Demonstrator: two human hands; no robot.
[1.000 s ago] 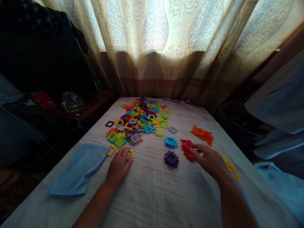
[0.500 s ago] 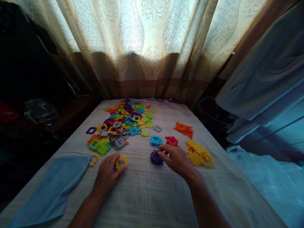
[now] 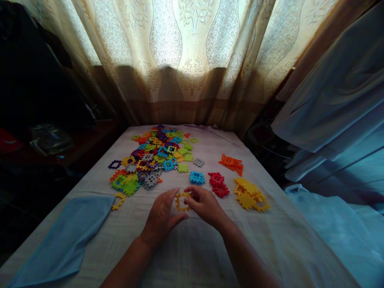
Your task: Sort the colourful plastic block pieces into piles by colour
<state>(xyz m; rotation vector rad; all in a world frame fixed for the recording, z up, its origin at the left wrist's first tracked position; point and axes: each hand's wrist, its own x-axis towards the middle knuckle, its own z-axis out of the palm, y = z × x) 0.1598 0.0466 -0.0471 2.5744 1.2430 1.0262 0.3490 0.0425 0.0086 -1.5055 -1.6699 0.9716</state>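
A yellow open-square piece point(image 3: 179, 203) is held at its right side by my right hand point(image 3: 205, 205), thumb and forefinger pinched on it. My left hand point(image 3: 163, 211) is at the left of this piece, its fingers and thumb spread apart. Red pieces point(image 3: 218, 185) lie just beyond my right hand, with a blue piece point(image 3: 197, 177) to their left. Yellow pieces point(image 3: 250, 195) are stacked at the right. Another yellow frame piece point(image 3: 119, 201) rests by the blue cloth. No purple stack shows near my right hand.
A large pile of mixed coloured pieces point(image 3: 156, 154) covers the back left of the sheet-covered surface point(image 3: 186, 256). Orange pieces point(image 3: 231, 164) sit at the back right. A blue cloth point(image 3: 66, 236) lies at the left, and a curtain point(image 3: 168, 92) hangs behind.
My left hand has moved right and opened; the yellow square has moved right into my right hand. My right hand has shifted left. The purple stack is out of sight, and more red pieces show.
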